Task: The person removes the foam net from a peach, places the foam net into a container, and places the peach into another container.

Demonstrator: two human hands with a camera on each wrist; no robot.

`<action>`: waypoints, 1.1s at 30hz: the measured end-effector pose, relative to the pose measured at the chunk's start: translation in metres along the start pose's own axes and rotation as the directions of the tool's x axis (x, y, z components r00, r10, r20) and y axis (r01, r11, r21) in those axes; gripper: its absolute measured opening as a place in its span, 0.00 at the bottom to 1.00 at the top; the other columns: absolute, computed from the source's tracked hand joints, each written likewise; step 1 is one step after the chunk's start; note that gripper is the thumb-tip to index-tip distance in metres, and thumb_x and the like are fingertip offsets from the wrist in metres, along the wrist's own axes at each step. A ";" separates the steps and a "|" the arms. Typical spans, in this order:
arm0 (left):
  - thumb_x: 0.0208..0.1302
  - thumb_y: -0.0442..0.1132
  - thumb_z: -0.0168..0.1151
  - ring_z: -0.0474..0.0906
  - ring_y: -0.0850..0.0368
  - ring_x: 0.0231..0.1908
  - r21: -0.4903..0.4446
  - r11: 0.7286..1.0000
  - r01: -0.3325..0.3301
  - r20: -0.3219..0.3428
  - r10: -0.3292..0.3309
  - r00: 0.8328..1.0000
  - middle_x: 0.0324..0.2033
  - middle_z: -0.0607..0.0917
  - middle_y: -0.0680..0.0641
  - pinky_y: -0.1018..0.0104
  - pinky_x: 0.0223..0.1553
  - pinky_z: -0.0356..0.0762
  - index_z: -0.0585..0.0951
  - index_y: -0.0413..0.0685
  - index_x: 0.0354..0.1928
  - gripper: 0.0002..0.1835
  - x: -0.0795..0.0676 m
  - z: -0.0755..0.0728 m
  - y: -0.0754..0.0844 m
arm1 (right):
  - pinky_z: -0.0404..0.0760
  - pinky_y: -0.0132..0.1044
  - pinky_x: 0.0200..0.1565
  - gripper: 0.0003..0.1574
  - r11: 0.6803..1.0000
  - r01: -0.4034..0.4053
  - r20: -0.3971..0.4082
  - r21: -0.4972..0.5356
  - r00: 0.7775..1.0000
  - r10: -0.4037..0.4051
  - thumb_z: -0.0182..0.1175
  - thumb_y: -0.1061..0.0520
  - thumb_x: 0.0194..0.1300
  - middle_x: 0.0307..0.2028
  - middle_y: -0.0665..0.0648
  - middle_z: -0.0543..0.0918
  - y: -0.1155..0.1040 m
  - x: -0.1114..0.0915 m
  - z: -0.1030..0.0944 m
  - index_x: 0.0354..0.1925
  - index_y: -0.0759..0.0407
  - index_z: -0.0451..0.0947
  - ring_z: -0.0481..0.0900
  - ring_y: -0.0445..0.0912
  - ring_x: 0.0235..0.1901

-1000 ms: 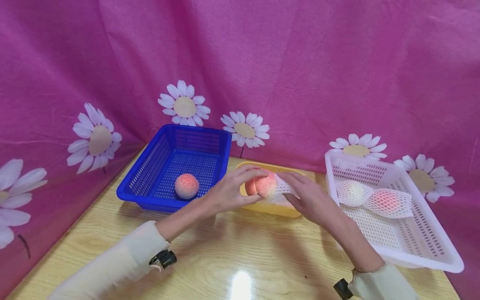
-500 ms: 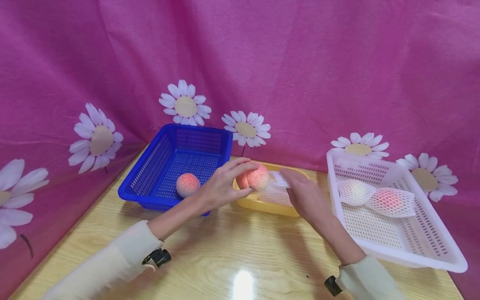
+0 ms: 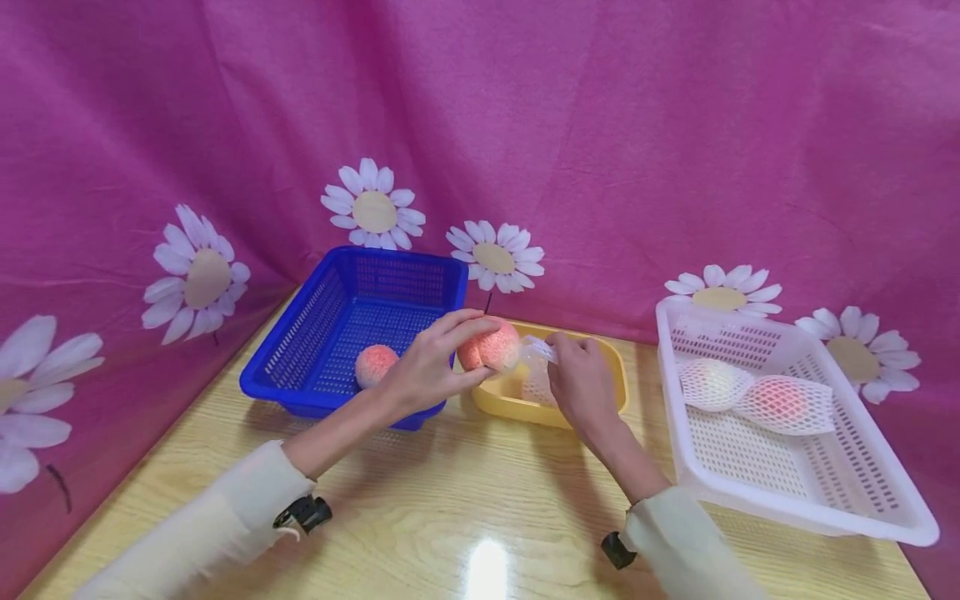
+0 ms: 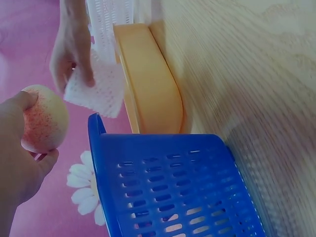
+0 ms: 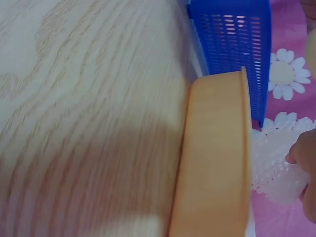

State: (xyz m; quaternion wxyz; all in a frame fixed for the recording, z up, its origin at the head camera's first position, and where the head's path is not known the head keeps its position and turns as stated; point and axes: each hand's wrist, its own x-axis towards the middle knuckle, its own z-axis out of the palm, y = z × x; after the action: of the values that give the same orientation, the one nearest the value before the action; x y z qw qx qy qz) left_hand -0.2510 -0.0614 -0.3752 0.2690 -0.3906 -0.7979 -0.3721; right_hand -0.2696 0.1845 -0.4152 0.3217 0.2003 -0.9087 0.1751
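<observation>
My left hand (image 3: 433, 363) grips a bare pink-and-cream peach (image 3: 491, 346) between thumb and fingers, raised between the blue basket and the yellow tray. The left wrist view shows the same peach (image 4: 45, 118) apart from the net. My right hand (image 3: 582, 382) pinches a white foam fruit net (image 4: 98, 85) over the yellow tray (image 3: 517, 410); the net hangs loose with no fruit in it. Another bare peach (image 3: 375, 365) lies in the blue basket (image 3: 262, 385), partly hidden behind the left hand and wrist.
A white basket (image 3: 810, 518) stands at the right, with two net-wrapped peaches (image 3: 783, 403) in it. All three containers stand on a wooden table (image 3: 420, 517). A magenta cloth (image 3: 585, 150) with printed daisies hangs behind and at the sides.
The peach has come out of the foam net and moved left with the left hand. The right hand has kept the net, and its fingers have drawn together over the tray.
</observation>
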 end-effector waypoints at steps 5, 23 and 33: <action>0.50 0.35 0.79 0.77 0.45 0.56 -0.002 1.000 0.011 -0.002 -0.011 1.000 0.56 0.79 0.39 0.56 0.54 0.79 0.81 0.45 0.58 0.30 -0.001 -0.002 -0.003 | 0.81 0.50 0.36 0.16 0.999 0.039 0.091 0.024 0.995 -0.041 0.67 0.71 0.54 0.42 0.64 0.82 -0.001 -0.004 0.012 0.43 0.65 0.78 0.75 0.61 0.38; 0.53 0.36 0.78 0.76 0.44 0.56 0.015 0.998 0.057 -0.003 -0.057 0.998 0.56 0.78 0.38 0.54 0.52 0.80 0.80 0.44 0.59 0.30 -0.008 -0.011 -0.012 | 0.81 0.50 0.41 0.20 0.973 -0.204 0.474 0.105 0.871 0.132 0.59 0.51 0.71 0.35 0.60 0.82 -0.019 -0.002 0.026 0.49 0.67 0.80 0.81 0.53 0.35; 0.52 0.36 0.79 0.77 0.40 0.55 0.054 0.994 0.098 -0.026 -0.097 0.995 0.56 0.78 0.35 0.52 0.50 0.81 0.80 0.42 0.58 0.30 -0.012 -0.016 -0.018 | 0.72 0.41 0.28 0.32 0.967 -0.256 0.651 0.010 0.736 0.188 0.41 0.36 0.78 0.20 0.50 0.73 -0.020 -0.007 0.030 0.28 0.54 0.76 0.72 0.45 0.23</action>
State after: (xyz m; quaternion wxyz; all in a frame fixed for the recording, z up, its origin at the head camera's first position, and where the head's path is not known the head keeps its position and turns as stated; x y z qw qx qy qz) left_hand -0.2575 -0.0871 -0.3813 0.2706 -0.3390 -0.8228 -0.3672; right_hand -0.2707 0.1562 -0.4377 -0.0437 0.1538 -0.9710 0.1775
